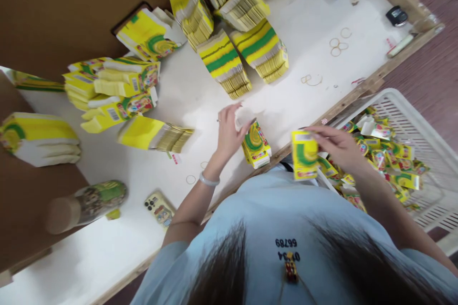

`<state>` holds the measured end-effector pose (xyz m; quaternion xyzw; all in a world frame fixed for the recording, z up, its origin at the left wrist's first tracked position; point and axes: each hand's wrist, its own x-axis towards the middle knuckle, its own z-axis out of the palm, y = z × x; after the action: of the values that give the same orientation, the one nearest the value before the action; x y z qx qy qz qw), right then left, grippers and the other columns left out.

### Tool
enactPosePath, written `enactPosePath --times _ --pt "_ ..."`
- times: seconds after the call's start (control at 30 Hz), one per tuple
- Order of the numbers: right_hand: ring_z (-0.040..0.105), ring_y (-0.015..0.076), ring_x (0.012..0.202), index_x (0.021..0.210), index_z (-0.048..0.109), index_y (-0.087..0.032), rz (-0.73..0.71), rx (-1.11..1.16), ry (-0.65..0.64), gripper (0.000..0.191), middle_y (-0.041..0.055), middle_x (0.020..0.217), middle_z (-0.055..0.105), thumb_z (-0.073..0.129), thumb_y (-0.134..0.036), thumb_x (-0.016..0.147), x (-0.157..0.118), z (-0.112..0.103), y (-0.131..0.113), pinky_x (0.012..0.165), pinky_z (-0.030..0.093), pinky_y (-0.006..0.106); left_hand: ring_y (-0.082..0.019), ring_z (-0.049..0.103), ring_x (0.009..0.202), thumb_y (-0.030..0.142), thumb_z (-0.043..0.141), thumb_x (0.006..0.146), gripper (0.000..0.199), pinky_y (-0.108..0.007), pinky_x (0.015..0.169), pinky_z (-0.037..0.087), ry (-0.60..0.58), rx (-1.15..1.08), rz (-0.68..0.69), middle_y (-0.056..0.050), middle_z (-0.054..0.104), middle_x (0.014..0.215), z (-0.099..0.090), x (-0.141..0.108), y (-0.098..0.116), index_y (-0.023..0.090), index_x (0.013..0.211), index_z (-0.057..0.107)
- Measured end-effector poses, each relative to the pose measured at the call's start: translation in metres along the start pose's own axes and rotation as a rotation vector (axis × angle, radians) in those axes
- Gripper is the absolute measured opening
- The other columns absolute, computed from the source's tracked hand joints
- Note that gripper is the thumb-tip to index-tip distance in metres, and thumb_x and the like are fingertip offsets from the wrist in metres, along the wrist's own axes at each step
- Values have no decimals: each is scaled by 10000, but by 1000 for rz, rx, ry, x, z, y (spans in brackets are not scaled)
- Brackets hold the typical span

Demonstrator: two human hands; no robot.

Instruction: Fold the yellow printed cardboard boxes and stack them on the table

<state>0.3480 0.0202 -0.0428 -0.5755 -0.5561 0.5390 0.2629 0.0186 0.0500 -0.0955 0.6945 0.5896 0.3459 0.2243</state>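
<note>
From where I stand, the small carton [299, 157] in the person's right hand [334, 147] looks light, thin-walled and fairly stiff, with a smooth printed face that might slide a little. I'd expect its edges to bend or its faces to dent if squeezed hard, so a gentle pinch across the narrow sides, away from any flap, should suit it. The right hand has its fingers closed on the carton's upper end, and the rest hangs below the fingertips, by the worktop's [282, 105] near edge. The plastic basket [404, 105] of small packs [379, 159] sits just beyond that hand, on its outer side.

The left hand [229, 131] is curled beside a white piece [245, 116]; I can't tell whether it grips it. Just beside its thumb, toward the body, lies a yellow-and-green pack [255, 140]. Past its fingertips stand banded-looking stacks of cartons [223, 59].
</note>
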Motion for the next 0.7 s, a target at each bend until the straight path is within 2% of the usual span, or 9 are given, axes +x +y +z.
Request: enactPosePath --times 0.07,0.13,0.2,0.23,0.3,0.4,0.5,0.57,0.7 --pt "750 268 771 1162 786 -268 11 -343 73 422 132 1025 815 573 -578 972 -10 -54 20 694 636 460 -285 572 1144 481 828 857 656 -437 1011 475 -20 56 -91 -141 635 1215 6 25 -21 158 1370 579" --pt "731 333 697 1035 799 -288 43 -695 89 468 132 863 788 524 -658 958 -23 -100 39 707 616 596 -247 593 978 424 874 817 465 -391 916 487 -140 61 -138 -82 652 1017 10 43 -35 157 1135 664" --pt "742 414 774 1059 782 -288 12 -918 181 563 147 830 752 460 -735 946 -33 -122 51 767 586 707 -222 583 870 395 814 880 268 -363 844 482 -232 68 -113 -48 630 878 11 52 -43 174 878 663" --pt "747 447 859 1126 766 -275 -20 -976 244 602 166 877 751 434 -747 951 -34 -121 51 815 572 734 -222 585 868 395 759 927 269 -366 845 482 -241 81 -73 -54 636 868 9 54 -44 179 808 650" --pt "733 462 1049 1285 706 -236 -111 -979 331 614 208 1053 758 436 -700 986 -27 -95 43 932 561 712 -243 607 980 408 627 1016 302 -400 923 484 -202 120 36 -99 693 997 1 55 -40 185 820 683" --pt "698 385 1209 1398 620 -209 -314 -769 307 522 197 1275 733 484 -556 1033 6 -21 12 1052 557 614 -269 592 1206 463 463 1084 388 -444 1030 470 -104 141 150 -147 694 1287 -16 49 -22 209 1041 753" --pt "609 343 1364 1492 511 -219 -553 -525 273 542 172 1439 657 516 -509 1034 42 55 -20 1164 492 604 -201 670 926 519 364 1107 522 -322 829 522 -44 30 107 -108 750 1014 -32 38 10 186 1111 766" --pt "591 338 1380 1521 465 -237 -630 -389 227 579 165 1456 639 550 -514 1019 57 93 -35 1181 482 591 -133 587 644 527 361 1109 550 -253 640 471 -17 -88 30 -32 683 749 -37 29 34 166 1080 776" --pt "703 309 1164 1449 527 -282 -574 -193 117 491 139 1282 710 592 -482 1005 61 124 -45 1045 586 481 -90 482 527 523 447 1089 504 -215 532 415 104 -274 -75 17 577 621 -40 12 66 162 910 751"
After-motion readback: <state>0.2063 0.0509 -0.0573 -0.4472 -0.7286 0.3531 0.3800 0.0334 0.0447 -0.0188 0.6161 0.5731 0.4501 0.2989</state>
